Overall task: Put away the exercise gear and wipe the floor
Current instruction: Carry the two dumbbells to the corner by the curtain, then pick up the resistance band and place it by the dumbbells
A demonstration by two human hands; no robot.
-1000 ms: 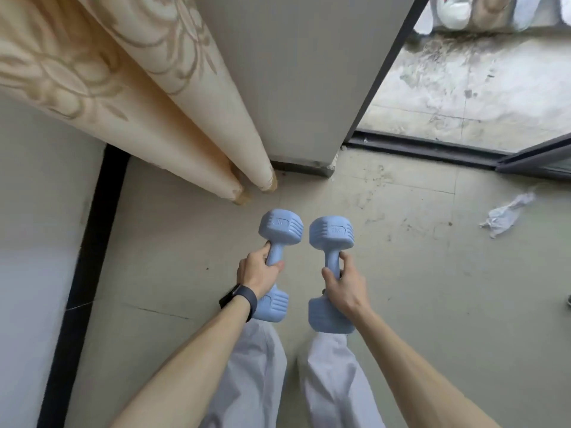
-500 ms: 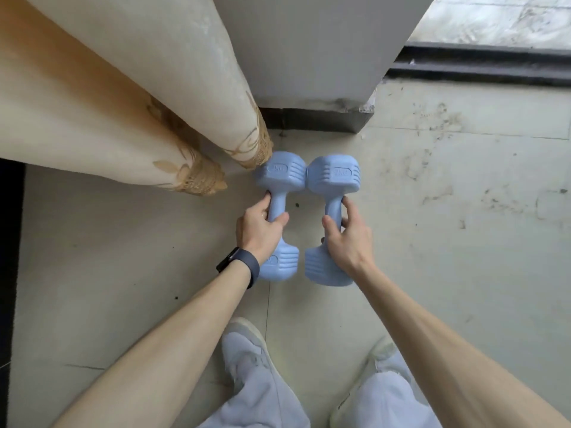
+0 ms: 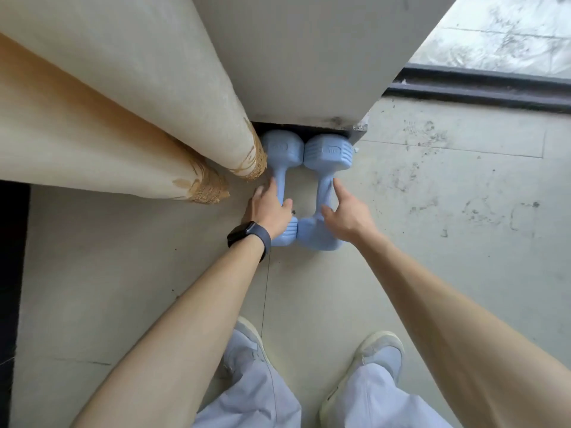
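Observation:
Two light blue dumbbells lie side by side on the tiled floor, their far ends against the foot of a grey wall pillar [image 3: 309,57]. My left hand [image 3: 270,208], with a black watch on its wrist, lies over the handle of the left dumbbell [image 3: 282,149] with fingers stretched out and the thumb on the handle's right side. My right hand [image 3: 346,211] touches the handle of the right dumbbell [image 3: 329,151] with spread, straight fingers. Neither hand is wrapped round its handle.
Cream curtains with gold fringe [image 3: 123,118] hang just left of the dumbbells, their hem touching the left one. A dark sliding-door track [image 3: 479,88] runs at the upper right, with a stained balcony floor beyond. My shoes [image 3: 380,350] stand below on the marked floor tiles.
Both dumbbells have moved forward and down to the floor against the pillar's foot. My fingers, curled round the handles before, have straightened and loosened.

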